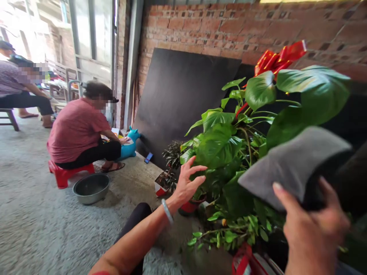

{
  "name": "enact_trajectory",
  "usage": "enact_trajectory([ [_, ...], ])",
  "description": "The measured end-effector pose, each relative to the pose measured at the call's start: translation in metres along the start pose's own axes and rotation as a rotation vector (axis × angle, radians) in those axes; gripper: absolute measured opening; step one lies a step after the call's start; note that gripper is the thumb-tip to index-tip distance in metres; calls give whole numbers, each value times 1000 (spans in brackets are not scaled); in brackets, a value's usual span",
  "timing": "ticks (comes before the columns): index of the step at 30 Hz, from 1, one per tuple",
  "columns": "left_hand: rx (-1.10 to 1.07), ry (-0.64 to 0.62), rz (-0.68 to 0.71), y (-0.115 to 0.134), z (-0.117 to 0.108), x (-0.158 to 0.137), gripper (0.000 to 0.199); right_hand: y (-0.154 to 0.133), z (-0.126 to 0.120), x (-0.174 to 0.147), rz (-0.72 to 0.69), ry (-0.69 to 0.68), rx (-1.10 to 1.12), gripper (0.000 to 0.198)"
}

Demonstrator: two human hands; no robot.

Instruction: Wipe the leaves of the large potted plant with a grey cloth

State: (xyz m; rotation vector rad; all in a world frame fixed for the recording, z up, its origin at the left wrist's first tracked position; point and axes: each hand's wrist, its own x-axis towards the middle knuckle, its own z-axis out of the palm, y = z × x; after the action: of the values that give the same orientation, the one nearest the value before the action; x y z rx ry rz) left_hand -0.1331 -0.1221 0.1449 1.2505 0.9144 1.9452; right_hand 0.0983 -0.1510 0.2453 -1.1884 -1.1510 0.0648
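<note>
A large leafy potted plant point(220, 147) with broad green leaves fills the right half of the view. My left hand point(187, 183), with a bangle point(167, 211) at the wrist, reaches to the plant's left side. Its fingers are apart and near a big leaf; whether they touch it I cannot tell. In my right hand point(312, 221) is a folded grey cloth point(295, 164), gripped between thumb and fingers in front of the right-hand leaves. A shiny red ribbon bow point(279, 57) tops the plant. Its reddish pot point(190, 206) shows partly below my left hand.
A person in a red shirt point(78, 128) sits on a red stool point(70, 173) beside a blue toy animal point(130, 143). A metal basin point(91, 188) stands on the concrete floor. Smaller plants point(229, 233) grow low in front. A dark board point(183, 99) leans against the brick wall point(200, 26).
</note>
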Motion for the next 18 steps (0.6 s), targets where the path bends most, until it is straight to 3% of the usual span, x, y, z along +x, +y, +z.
enact_trajectory([
  [1,-1,-38,-20,1,5,6,25,-10,17,17,-136,9,-37,75],
  [3,-66,-86,-90,-2,15,13,29,-18,46,29,-284,-200,-99,65],
  [5,-174,-91,-161,-11,18,14,31,-10,59,14,-341,-504,-169,57],
  [7,-259,-84,-222,-22,16,12,30,5,51,-14,-331,-773,-211,51],
  [9,-322,-92,-272,-34,10,8,35,14,27,-34,-306,-894,-205,46],
  [11,-365,-107,-297,-43,6,2,43,6,3,-31,-305,-788,-172,43],
  [13,-380,-124,-307,-49,7,-5,48,-15,-6,-8,-379,-559,-150,44],
  [16,-386,-156,-325,-50,12,-15,49,-41,18,33,-491,-321,-268,48],
  [18,-399,-167,-315,-48,15,-18,48,-38,46,37,-513,-370,-434,47],
])
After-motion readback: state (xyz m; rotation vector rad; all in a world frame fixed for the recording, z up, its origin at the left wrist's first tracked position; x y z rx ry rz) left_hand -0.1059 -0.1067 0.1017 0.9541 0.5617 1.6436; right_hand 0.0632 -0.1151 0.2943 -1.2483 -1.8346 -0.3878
